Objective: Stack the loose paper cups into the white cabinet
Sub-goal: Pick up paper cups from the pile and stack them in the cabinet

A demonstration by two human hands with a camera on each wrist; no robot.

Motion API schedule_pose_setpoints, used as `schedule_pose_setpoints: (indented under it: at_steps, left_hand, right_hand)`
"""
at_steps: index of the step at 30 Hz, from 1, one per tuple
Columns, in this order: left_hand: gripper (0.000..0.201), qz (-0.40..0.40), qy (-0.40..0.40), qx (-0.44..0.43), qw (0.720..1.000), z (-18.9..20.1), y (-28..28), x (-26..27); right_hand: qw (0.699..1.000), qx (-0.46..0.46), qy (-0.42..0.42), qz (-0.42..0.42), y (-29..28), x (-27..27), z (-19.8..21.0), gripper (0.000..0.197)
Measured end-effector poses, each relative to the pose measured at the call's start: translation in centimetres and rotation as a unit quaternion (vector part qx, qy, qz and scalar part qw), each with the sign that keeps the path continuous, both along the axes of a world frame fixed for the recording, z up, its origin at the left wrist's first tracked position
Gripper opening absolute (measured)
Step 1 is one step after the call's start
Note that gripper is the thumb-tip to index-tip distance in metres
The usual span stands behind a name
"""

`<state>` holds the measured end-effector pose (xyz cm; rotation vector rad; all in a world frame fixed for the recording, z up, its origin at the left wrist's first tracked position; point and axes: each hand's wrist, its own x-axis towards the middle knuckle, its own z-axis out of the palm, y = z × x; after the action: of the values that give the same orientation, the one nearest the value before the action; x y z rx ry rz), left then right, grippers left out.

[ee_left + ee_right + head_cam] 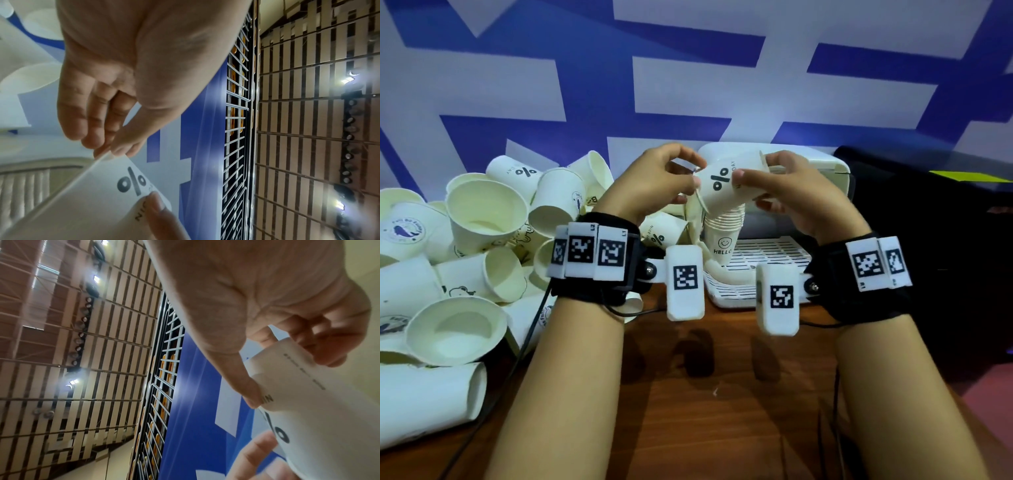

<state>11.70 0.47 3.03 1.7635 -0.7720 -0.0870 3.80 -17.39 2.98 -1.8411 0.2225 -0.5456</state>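
A white paper cup (pixel 722 185) with a black percent mark is held tilted between both hands. My left hand (pixel 690 178) pinches its rim, as the left wrist view shows where the fingertips (pixel 111 151) meet the cup (pixel 115 186). My right hand (pixel 755 181) grips the base end, thumb on the side wall; the right wrist view shows the cup (pixel 318 402) in that hand (pixel 287 374). Just below stands a nested stack of cups (pixel 722 236) with a smiley print, on the slotted tray (pixel 770 253) of the white cabinet (pixel 822 164).
A big pile of loose paper cups (pixel 476 219) covers the left of the brown wooden table (pixel 688 394), some upright, some on their sides. A black object (pixel 928 212) fills the right. A blue and white wall (pixel 688 85) closes the back.
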Motion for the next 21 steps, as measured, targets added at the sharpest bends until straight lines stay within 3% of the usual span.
schedule_pose_setpoints:
  at_steps: [2,6,10,14,21]
  left_hand:
    - [0.024,-0.009,-0.006,0.008,1.0,-0.2,-0.8,-0.4]
    - [0.022,-0.032,0.0,0.015,0.999,-1.2,-3.1,-0.9]
    - [0.022,-0.06,0.022,0.038,0.997,-2.9,-5.7,-1.0]
    - [0.028,-0.078,0.053,0.06,0.994,-4.5,-7.5,-0.9]
    - [0.047,-0.102,0.077,0.054,0.99,-5.6,-8.8,-1.5]
  right_hand:
    - [1.0,-0.006,0.001,-0.007,-0.9,-0.4,0.2,0.068]
    - [0.999,-0.034,0.014,-0.005,-2.6,-1.3,0.3,0.038]
    - [0.996,-0.072,0.046,-0.032,-4.2,-1.8,0.0,0.056]
    - [0.993,-0.077,0.071,-0.047,-5.4,-1.7,-0.7,0.043]
    - [0.992,-0.053,0.11,-0.045,-6.1,-0.2,-2.4,0.051]
